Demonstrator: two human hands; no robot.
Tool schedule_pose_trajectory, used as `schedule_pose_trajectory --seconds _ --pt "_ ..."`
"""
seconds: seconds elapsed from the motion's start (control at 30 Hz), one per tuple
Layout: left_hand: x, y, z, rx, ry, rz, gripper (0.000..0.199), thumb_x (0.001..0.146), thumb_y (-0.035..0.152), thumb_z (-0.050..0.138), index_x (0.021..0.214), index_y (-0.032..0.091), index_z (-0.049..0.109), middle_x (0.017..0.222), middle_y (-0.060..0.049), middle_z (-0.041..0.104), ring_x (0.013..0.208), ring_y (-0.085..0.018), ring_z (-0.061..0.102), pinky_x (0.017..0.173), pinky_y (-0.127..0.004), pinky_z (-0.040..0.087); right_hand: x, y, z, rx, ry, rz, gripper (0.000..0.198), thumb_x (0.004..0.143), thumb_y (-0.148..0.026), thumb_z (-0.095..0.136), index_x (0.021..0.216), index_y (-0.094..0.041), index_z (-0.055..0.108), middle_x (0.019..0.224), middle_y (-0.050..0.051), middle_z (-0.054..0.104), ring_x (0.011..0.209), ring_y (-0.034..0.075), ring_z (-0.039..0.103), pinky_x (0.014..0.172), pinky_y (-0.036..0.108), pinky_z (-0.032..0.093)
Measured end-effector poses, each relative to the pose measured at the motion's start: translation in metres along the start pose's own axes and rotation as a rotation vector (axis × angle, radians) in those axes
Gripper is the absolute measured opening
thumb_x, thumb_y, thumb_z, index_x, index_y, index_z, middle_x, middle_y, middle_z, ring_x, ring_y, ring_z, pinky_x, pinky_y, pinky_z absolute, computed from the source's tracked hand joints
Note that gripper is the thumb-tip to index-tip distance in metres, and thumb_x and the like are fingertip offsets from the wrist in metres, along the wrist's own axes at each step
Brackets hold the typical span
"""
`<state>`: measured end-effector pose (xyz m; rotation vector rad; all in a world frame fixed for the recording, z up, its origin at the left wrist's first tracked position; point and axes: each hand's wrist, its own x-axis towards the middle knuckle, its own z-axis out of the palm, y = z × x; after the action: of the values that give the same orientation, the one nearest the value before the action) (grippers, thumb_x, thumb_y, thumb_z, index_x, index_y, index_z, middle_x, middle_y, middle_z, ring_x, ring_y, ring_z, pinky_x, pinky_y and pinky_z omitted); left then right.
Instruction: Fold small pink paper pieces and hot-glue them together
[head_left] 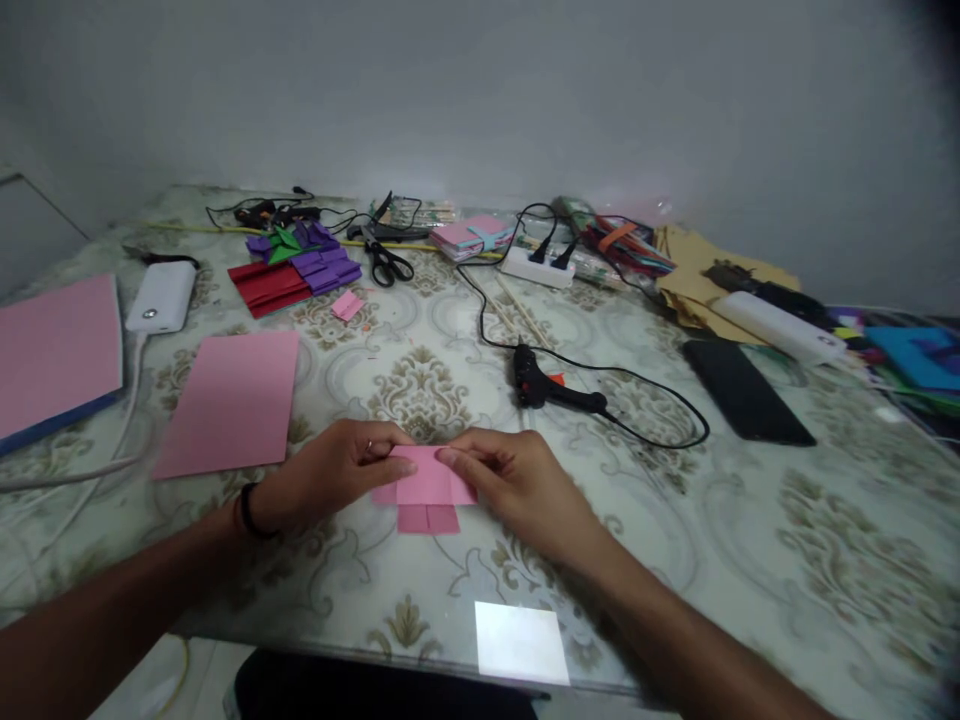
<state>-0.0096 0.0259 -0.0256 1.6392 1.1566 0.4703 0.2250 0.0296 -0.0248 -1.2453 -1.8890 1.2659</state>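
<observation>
A folded piece of pink paper (425, 487) is held low over the near part of the table, its lower flap with a centre crease pointing toward me. My left hand (358, 462) pinches its upper left edge, thumb on top and fingers behind. On the upper right edge, my right hand (499, 465) grips the same paper with thumb in front. The fingertips behind the paper are hidden. A flat pink sheet (232, 400) lies left of my left hand. Beyond my right hand rests a black hot glue gun (551, 385) with its cord looping right.
Black scissors (386, 262), folded red paper (270, 287) and purple paper (326, 268) lie at the back left. A white power strip (536, 266) with plugs stands at the back. On the right is a black phone (746, 392); on the left, a white power bank (163, 297) with a cable.
</observation>
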Motion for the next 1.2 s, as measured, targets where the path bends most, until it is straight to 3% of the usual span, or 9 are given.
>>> schedule_pose_trajectory --seconds 0.17,0.27,0.47,0.7,0.97,1.1,1.2 --pt "-0.005 0.001 -0.001 0.050 0.010 -0.050 0.027 0.094 0.040 0.066 0.098 0.015 0.077 0.074 0.002 0.067 0.066 -0.012 0.052 0.058 -0.024 0.037 -0.003 0.000 0.005 0.014 -0.044 0.000 0.030 0.099 -0.035 0.061 0.078 -0.018 0.074 0.064 -0.003 0.064 0.059 0.011 0.051 0.058 0.024 0.037" --pt "-0.006 0.001 0.001 0.018 -0.017 -0.086 0.024 0.092 0.036 0.068 0.104 0.017 0.077 0.083 0.001 0.071 0.070 -0.014 0.057 0.062 -0.024 0.041 -0.005 0.003 0.006 0.003 -0.067 0.031 0.035 0.100 -0.038 0.061 0.073 -0.018 0.072 0.058 -0.005 0.056 0.056 0.010 0.044 0.055 0.025 0.033" --pt "-0.004 -0.004 0.006 0.047 -0.061 -0.111 0.024 0.089 0.035 0.072 0.106 0.018 0.076 0.086 0.002 0.073 0.072 -0.014 0.059 0.065 -0.024 0.042 -0.004 0.008 0.004 0.004 -0.101 0.045 0.029 0.100 -0.036 0.063 0.082 -0.020 0.079 0.064 -0.004 0.065 0.058 0.011 0.050 0.057 0.025 0.036" --pt "-0.006 -0.002 0.010 0.141 -0.035 -0.061 0.032 0.101 0.040 0.058 0.089 0.017 0.078 0.072 0.001 0.068 0.066 -0.014 0.055 0.062 -0.026 0.039 -0.003 0.004 0.004 -0.029 -0.177 0.056 0.033 0.102 -0.037 0.061 0.076 -0.019 0.073 0.061 -0.003 0.062 0.055 0.011 0.047 0.056 0.025 0.035" --pt "-0.013 0.007 0.001 0.081 -0.037 -0.075 0.038 0.102 0.041 0.055 0.079 0.016 0.073 0.062 0.004 0.057 0.059 -0.011 0.047 0.055 -0.025 0.033 -0.003 -0.003 0.010 0.066 -0.151 0.062 0.033 0.102 -0.038 0.061 0.077 -0.019 0.073 0.061 -0.004 0.059 0.055 0.010 0.047 0.054 0.025 0.034" --pt "-0.014 0.004 -0.006 0.038 -0.021 -0.054 0.040 0.100 0.047 0.058 0.078 0.017 0.073 0.062 0.003 0.056 0.059 -0.012 0.046 0.053 -0.024 0.033 -0.002 0.000 0.006 0.092 -0.203 0.104 0.026 0.098 -0.038 0.067 0.081 -0.020 0.077 0.067 -0.002 0.069 0.057 0.011 0.055 0.054 0.024 0.037" --pt "-0.014 0.005 -0.016 0.021 0.071 -0.018 0.039 0.098 0.045 0.061 0.072 0.017 0.069 0.060 0.003 0.054 0.057 -0.011 0.045 0.051 -0.024 0.032 -0.002 0.001 -0.007 0.140 -0.233 0.137 0.025 0.097 -0.036 0.067 0.081 -0.020 0.076 0.070 0.001 0.075 0.061 0.014 0.067 0.056 0.025 0.044"
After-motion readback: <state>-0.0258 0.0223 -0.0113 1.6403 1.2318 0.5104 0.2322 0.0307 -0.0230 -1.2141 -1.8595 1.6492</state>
